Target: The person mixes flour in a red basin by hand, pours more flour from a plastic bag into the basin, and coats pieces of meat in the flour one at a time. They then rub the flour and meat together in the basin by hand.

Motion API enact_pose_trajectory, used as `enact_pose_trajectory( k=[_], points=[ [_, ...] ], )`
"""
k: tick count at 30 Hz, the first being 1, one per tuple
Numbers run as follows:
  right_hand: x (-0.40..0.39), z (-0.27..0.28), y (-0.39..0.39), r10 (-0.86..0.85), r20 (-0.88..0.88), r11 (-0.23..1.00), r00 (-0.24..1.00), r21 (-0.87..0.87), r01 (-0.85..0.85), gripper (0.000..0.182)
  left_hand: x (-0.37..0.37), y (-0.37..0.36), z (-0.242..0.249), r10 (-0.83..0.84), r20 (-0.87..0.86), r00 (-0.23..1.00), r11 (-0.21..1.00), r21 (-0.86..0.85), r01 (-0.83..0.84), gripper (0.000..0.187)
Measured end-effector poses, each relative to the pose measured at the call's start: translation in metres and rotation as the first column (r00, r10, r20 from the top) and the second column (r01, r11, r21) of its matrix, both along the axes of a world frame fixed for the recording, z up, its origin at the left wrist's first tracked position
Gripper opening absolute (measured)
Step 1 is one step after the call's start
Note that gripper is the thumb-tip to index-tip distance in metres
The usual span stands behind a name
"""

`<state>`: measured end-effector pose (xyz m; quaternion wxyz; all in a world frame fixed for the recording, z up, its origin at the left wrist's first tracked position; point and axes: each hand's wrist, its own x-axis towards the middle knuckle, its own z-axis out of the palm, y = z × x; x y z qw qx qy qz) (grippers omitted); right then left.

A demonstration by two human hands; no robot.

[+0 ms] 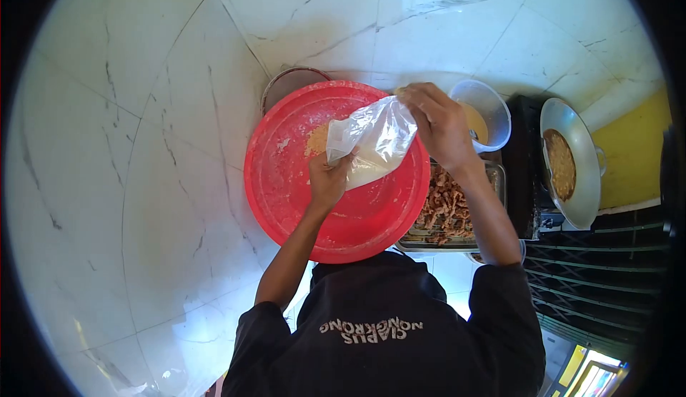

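A clear plastic bag (382, 136) with pale powder inside is stretched between both hands over a large red basin (357, 229). My left hand (329, 181) pinches the bag's lower left side near its end over the basin. Higher up, my right hand (437, 124) is closed on the bag's upper right corner, so the bag slants down to the left. A small heap of yellowish powder (316, 140) lies in the basin beside the bag's left end. White powder streaks mark the red inside wall.
Right of the basin, a metal tray (471, 243) holds browned fried pieces (444, 207). Behind it stands a translucent tub (498, 136) of yellowish liquid. Farther right, a wok (580, 207) with brown food sits by a black stove (523, 168). A round container (275, 90) is partly behind the basin.
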<state>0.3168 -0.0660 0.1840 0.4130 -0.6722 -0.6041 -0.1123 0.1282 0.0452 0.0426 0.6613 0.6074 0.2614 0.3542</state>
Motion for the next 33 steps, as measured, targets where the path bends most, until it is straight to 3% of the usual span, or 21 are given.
enact_pose_trajectory(
  k=[1, 4, 6, 7, 8, 10, 13, 16, 20, 23, 26, 29, 33],
  points=[
    [0.002, -0.01, 0.005, -0.008, -0.036, 0.994, 0.999, 0.107, 0.012, 0.023, 0.0, 0.0, 0.0, 0.049, -0.011, 0.999, 0.998, 0.03, -0.048, 0.014],
    [-0.009, -0.073, 0.007, -0.112, -0.566, 0.929, 0.817, 0.232, 0.289, 0.028, 0.003, 0.002, 0.003, 0.207, 0.017, 0.978, 0.978, 0.035, -0.207, 0.015],
    [-0.022, -0.124, -0.007, -0.138, -0.909, 0.95, 0.393, -0.009, 0.312, 0.036, 0.002, 0.006, 0.006, 0.27, 0.023, 0.963, 0.963, -0.016, -0.269, 0.017],
    [-0.036, -0.138, -0.01, -0.105, -0.976, 0.96, 0.193, -0.049, 0.274, 0.037, 0.0, 0.009, 0.006, 0.28, 0.016, 0.96, 0.959, -0.054, -0.279, 0.017],
    [-0.053, -0.146, -0.009, -0.08, -0.997, 0.97, -0.02, -0.082, 0.23, 0.038, -0.002, 0.01, 0.008, 0.289, 0.005, 0.957, 0.953, -0.091, -0.288, 0.018],
    [-0.081, -0.152, -0.006, -0.092, -0.956, 0.987, -0.28, -0.124, 0.101, 0.047, 0.003, 0.008, 0.017, 0.311, 0.104, 0.945, 0.941, -0.175, -0.29, 0.02],
    [-0.097, -0.154, 0.004, 0.09, -0.87, 0.993, -0.484, 0.113, -0.019, 0.054, 0.011, -0.005, 0.029, 0.328, 0.178, 0.928, 0.905, -0.34, -0.255, 0.023],
    [-0.091, -0.143, 0.014, 0.256, -0.784, 0.964, -0.565, 0.25, 0.089, 0.059, 0.009, -0.009, 0.026, 0.244, 0.214, 0.946, 0.908, -0.392, -0.145, 0.029],
    [-0.061, -0.149, 0.008, 0.21, -0.926, 0.977, -0.314, 0.192, 0.088, 0.055, -0.017, 0.002, 0.031, 0.191, 0.192, 0.963, 0.968, -0.198, -0.152, 0.036],
    [-0.035, -0.13, 0.0, 0.107, -0.993, 0.991, -0.045, 0.103, 0.081, 0.059, -0.046, 0.025, 0.05, 0.172, 0.289, 0.942, 0.974, -0.192, -0.119, 0.042],
    [-0.009, -0.11, -0.008, 0.042, -0.975, 0.997, 0.217, 0.028, -0.069, 0.063, -0.072, 0.044, 0.048, 0.094, 0.094, 0.991, 0.996, -0.013, -0.094, 0.033],
    [0.001, -0.088, -0.011, 0.0, -0.929, 0.992, 0.369, -0.045, -0.115, 0.063, -0.088, 0.06, 0.014, -0.03, -0.154, 0.988, 0.994, 0.096, 0.045, 0.021],
    [0.009, -0.079, -0.009, 0.0, -0.814, 0.984, 0.581, -0.102, -0.143, 0.061, -0.09, 0.052, 0.005, -0.02, -0.244, 0.969, 0.993, 0.109, 0.048, 0.012]
  ],
)
